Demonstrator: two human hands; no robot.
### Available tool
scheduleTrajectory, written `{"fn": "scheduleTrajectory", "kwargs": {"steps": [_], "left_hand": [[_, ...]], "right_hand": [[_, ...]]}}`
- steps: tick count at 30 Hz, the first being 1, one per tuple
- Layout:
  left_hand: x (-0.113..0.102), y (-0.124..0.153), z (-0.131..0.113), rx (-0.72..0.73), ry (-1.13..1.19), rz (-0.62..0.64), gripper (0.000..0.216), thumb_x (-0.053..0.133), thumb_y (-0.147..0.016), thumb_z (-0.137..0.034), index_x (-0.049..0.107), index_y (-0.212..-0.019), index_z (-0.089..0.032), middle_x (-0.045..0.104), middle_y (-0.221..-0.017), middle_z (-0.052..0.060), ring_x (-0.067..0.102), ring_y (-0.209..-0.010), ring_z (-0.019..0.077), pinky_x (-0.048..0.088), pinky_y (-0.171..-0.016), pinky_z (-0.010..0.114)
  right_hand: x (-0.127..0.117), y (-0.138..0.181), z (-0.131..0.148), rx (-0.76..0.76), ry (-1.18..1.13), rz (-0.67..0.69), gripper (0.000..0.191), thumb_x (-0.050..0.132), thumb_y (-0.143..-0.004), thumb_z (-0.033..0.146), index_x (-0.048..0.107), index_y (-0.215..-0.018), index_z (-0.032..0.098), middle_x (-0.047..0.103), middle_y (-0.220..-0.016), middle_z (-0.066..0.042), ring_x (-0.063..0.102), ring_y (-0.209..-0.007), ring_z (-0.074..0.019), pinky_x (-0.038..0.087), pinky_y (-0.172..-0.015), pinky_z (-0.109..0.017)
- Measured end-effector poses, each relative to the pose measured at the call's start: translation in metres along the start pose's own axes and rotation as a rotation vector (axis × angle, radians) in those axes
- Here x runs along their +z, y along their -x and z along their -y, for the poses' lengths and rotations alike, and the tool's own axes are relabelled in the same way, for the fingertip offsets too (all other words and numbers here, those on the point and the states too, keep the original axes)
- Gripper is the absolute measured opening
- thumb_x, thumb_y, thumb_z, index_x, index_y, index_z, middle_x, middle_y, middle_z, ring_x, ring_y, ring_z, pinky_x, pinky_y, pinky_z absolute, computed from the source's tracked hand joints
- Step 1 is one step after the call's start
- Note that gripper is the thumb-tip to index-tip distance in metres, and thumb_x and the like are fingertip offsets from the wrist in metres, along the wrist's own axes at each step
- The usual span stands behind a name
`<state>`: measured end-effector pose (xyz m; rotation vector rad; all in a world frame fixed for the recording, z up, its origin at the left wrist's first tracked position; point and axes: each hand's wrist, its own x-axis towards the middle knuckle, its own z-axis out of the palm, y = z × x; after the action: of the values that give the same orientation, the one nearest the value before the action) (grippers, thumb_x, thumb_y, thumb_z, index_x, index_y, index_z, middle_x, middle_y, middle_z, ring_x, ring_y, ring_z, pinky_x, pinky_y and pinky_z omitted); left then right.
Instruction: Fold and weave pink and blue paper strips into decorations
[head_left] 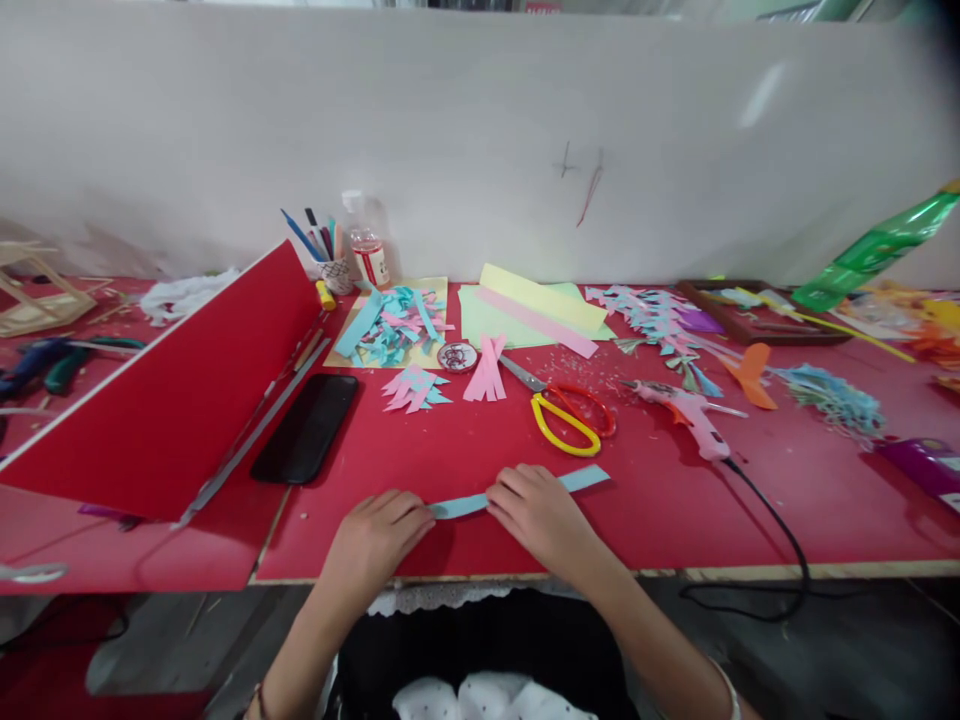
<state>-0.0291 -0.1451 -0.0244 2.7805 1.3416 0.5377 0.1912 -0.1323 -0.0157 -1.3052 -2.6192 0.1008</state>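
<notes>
A light blue paper strip [461, 506] lies across the red table in front of me. My left hand [384, 530] is closed at its left end, fingers pressed together. My right hand [534, 508] is closed over the strip past its middle, and the right end sticks out beyond it. Beyond the hands lie scissors [568, 412] with one yellow and one red handle loop. Several pink strips [487, 372] are heaped near the blade tips. Pink and blue pointed paper pieces [415, 388] lie to their left, beside a small round dish [457, 357].
A red board [180, 390] leans at left, beside a black phone [306, 428]. Blue and pink scraps [397, 325] cover a sheet at the back. A pink glue gun [694, 418] with a black cord lies right; a green bottle [877, 250] tilts behind. A white partition [450, 120] closes the back.
</notes>
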Motion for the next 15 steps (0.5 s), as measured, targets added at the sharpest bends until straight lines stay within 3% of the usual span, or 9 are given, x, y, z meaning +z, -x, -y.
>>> {"fn": "scheduleTrajectory", "kwargs": {"steps": [3,6,10,15], "left_hand": [[0.004,-0.006,-0.006,0.061,0.006,0.027,0.023,0.034,-0.086,-0.024,0.057,-0.086,-0.018,0.059,-0.077,0.002,0.052,-0.071,0.0121,0.042,-0.064,0.022],[0.007,-0.010,-0.010,0.062,0.046,0.035,0.023,0.035,-0.085,-0.025,0.057,-0.084,-0.018,0.059,-0.078,0.002,0.052,-0.071,0.0114,0.043,-0.063,0.021],[0.007,-0.003,-0.007,-0.046,0.110,-0.014,0.022,0.038,-0.084,-0.026,0.058,-0.080,-0.019,0.059,-0.078,0.001,0.053,-0.070,0.0101,0.043,-0.063,0.020],[0.005,0.006,-0.002,-0.168,0.169,-0.039,0.020,0.040,-0.083,-0.026,0.058,-0.077,-0.018,0.057,-0.074,0.001,0.053,-0.068,0.0101,0.043,-0.062,0.020]], "right_hand": [[0.002,0.001,0.013,-0.037,-0.068,-0.038,0.017,0.049,-0.079,0.023,0.054,-0.095,0.020,0.056,-0.090,-0.004,0.047,-0.084,-0.0167,0.034,-0.074,-0.030],[0.007,-0.001,0.024,-0.016,-0.126,-0.042,0.013,0.044,-0.082,0.020,0.056,-0.087,0.020,0.057,-0.083,-0.002,0.048,-0.079,-0.0149,0.036,-0.071,-0.027],[0.010,-0.005,0.024,0.038,-0.171,-0.051,0.013,0.044,-0.083,0.022,0.057,-0.084,0.020,0.057,-0.082,-0.001,0.049,-0.078,-0.0142,0.036,-0.069,-0.027],[0.003,-0.009,0.018,-0.017,-0.223,-0.007,0.013,0.047,-0.081,0.025,0.058,-0.084,0.018,0.057,-0.081,-0.002,0.049,-0.075,-0.0133,0.037,-0.068,-0.024]]}}
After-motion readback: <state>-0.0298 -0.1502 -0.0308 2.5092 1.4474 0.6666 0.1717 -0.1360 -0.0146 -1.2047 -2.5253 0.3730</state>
